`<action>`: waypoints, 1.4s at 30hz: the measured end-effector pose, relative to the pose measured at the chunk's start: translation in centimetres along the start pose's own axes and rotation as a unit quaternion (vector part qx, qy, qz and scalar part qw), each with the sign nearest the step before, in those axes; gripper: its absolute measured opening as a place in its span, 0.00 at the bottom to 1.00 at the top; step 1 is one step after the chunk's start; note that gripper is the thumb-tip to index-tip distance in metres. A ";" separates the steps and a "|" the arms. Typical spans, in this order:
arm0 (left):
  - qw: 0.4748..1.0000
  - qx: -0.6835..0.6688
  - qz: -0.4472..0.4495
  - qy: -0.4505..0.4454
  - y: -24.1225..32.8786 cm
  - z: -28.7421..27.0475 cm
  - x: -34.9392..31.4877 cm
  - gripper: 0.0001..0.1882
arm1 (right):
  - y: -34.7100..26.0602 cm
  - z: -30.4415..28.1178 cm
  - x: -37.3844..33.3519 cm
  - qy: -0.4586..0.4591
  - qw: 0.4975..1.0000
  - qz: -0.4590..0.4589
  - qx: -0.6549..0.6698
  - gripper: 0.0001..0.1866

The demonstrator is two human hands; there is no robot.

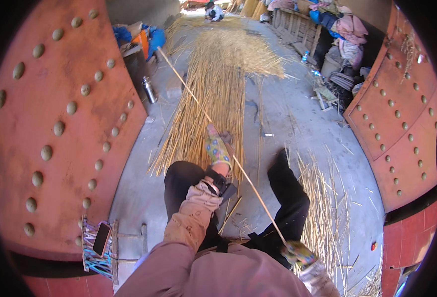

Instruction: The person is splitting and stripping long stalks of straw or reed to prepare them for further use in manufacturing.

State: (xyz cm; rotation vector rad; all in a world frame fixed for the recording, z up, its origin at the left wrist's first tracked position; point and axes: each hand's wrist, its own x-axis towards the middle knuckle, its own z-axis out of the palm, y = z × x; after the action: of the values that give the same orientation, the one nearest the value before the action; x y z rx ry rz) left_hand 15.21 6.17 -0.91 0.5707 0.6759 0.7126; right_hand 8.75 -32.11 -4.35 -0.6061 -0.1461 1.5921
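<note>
A long, thin straw-coloured reed stalk (254,187) runs slantwise across my front, its far tip at the upper left. My left hand (217,144), in a flowered glove with bare fingertips, is closed around its middle. A small dark thing beside those fingers is too blurred to name. Low on the right, my right hand (299,254), gloved in a similar pattern, grips the stalk's near end; its fingers show only in part. Beneath and beyond the left hand lies a long spread of reed stalks (206,94). More pale stalks (322,213) lie beside my right leg.
Red studded doors (75,143) (401,123) stand on both sides. A metal flask (149,90) is at the left. A phone (101,238) rests on a woven-seat stool (113,252). Piled cloth (349,32) lies at the far right. Another person (214,12) crouches far ahead.
</note>
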 end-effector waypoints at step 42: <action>0.990 0.136 0.015 -0.025 0.8 0.1 0.6 0.25 | -2.7 -11.0 -8.2 0.697 0.302 -0.155 -0.631 0.20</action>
State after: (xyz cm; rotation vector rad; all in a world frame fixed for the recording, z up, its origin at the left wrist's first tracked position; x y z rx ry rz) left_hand 15.31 7.06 -0.47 0.8484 0.7233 0.6359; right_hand 16.15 -42.51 -10.13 -2.7506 -0.1318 -0.3298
